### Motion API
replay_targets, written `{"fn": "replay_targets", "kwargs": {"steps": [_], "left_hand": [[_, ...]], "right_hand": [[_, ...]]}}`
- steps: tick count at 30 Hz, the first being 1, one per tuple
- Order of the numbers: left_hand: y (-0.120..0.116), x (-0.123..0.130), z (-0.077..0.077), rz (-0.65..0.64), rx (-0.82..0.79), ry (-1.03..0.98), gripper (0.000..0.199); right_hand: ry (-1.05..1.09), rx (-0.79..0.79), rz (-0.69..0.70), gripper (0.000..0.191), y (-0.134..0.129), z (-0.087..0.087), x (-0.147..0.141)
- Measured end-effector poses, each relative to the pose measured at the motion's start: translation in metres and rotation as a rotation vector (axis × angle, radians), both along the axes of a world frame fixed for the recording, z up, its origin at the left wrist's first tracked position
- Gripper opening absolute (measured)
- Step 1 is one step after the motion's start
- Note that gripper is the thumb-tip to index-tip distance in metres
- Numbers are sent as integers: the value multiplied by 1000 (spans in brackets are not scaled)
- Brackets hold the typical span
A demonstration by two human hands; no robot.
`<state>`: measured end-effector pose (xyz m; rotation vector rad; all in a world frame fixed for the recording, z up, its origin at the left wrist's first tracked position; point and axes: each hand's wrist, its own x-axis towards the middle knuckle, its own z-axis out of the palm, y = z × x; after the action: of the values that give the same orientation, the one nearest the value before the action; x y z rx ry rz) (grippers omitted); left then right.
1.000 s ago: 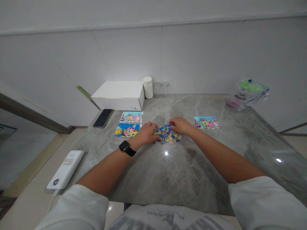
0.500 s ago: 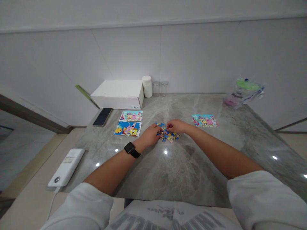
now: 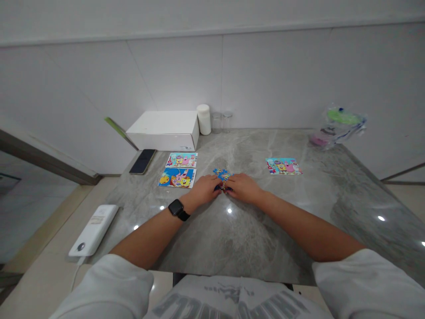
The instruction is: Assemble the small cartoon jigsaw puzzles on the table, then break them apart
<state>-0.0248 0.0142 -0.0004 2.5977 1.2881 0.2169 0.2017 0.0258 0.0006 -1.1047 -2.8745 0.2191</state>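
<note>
A small pile of jigsaw puzzle pieces [image 3: 221,173], blue, yellow and orange, lies at the middle of the table. My left hand [image 3: 206,188], below a black watch [image 3: 177,208], curls round the near left side of the pile. From the right, my right hand [image 3: 244,187] presses in with bent fingers, its tips close to those of the left. Pieces show between the two sets of fingers; others are hidden under them. Left of the hands lie two cartoon picture cards, a light one [image 3: 181,160] above a blue one [image 3: 177,177]. A third card [image 3: 283,166] lies to the right.
A white box [image 3: 162,130], a white bottle [image 3: 203,119] and two clear glasses [image 3: 227,122] stand along the wall. A phone [image 3: 142,161] and a white power bank [image 3: 94,230] with a cable are at the left. A plastic bag [image 3: 337,128] sits at the back right corner.
My right hand has come down and inward onto the pieces, and my left hand has shifted slightly left and down. The spread-out pieces are now squeezed closer together between both hands.
</note>
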Motion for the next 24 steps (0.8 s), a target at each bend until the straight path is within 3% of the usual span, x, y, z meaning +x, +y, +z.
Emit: {"fn": "replay_targets", "kwargs": {"steps": [4,8,18,24], "left_hand": [[-3,2,4,21,39,11,26],[-2,3,8,-51,95,60,18],[13,4,7,-301,129,147,22],[19,0,3,-244,134,84,25]], "right_hand": [[-18,25,-104,24,4,-1,5],[26,118,-259,23,2,-4,10],[99,120,-32,22,-8,-15,11],[122,149,-62,21,-1,-14,9]]}}
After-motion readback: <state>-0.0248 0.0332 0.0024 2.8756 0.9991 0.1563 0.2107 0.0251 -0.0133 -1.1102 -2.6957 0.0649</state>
